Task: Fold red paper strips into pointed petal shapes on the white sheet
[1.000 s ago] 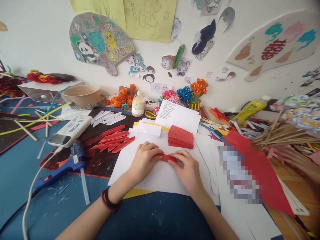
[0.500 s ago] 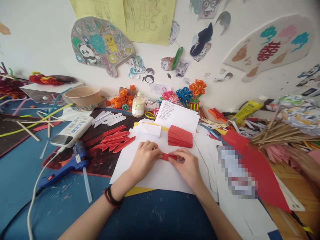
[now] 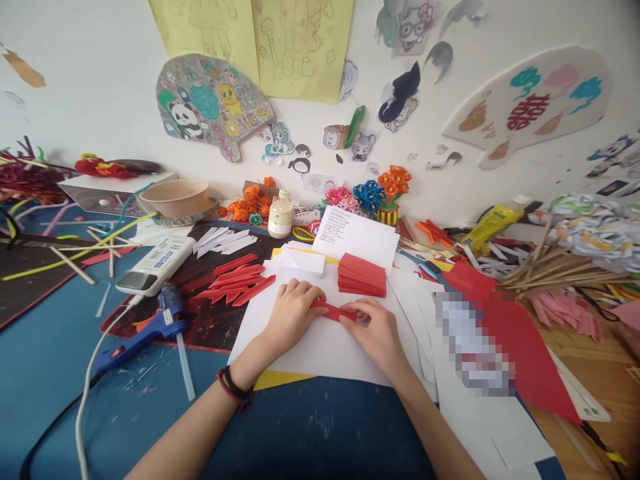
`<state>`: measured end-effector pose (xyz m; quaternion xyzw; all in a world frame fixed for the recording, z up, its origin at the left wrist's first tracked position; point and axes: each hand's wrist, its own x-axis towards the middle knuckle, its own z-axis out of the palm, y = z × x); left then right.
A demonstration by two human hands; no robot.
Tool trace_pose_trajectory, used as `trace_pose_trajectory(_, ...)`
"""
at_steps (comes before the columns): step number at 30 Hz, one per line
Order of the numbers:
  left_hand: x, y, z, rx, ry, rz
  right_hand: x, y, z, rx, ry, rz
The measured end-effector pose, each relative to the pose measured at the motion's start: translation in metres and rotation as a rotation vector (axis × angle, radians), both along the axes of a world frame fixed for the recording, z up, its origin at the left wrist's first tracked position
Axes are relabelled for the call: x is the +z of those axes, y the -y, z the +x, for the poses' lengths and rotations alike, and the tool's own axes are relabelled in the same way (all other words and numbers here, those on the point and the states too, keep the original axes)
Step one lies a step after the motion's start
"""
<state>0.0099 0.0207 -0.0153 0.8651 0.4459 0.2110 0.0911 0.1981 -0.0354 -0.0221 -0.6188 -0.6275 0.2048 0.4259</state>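
A narrow strip of red paper [image 3: 332,312] is held between my two hands, low over white sheets [image 3: 320,353]. My left hand [image 3: 296,312] is closed on its left end, with thumb and fingers pinching it. The right end is pinched by my right hand [image 3: 373,329], fingers curled. Just beyond my right hand lies a stack of red paper rectangles [image 3: 362,275]. Folded red strips [image 3: 235,280] are heaped to the left of my left hand. A folded white paper piece [image 3: 301,261] sits beyond my left hand.
A blue glue gun [image 3: 145,333] and a white power bank [image 3: 156,265] with a cable lie at left. White folded strips [image 3: 225,240], a small bottle [image 3: 281,215] and a handwritten sheet [image 3: 353,233] are at the back. Red paper [image 3: 525,353] and wooden sticks lie right.
My left hand has shifted slightly along the red strip, and more of the strip shows between my hands. The whole view has moved slightly. Another person's hand at the right edge has gone from view.
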Motion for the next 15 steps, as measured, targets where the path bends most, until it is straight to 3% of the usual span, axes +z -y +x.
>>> trace_pose_trajectory(6,-0.001,-0.0055,-0.0025,0.099,-0.013,-0.058,-0.0018,-0.0009,0.0004,0.002,-0.001,-0.017)
trace_pose_trajectory(15,-0.0004,-0.0062,0.0004,0.138,-0.007,-0.102,-0.0002,-0.0002,-0.0013,-0.016,-0.014,-0.054)
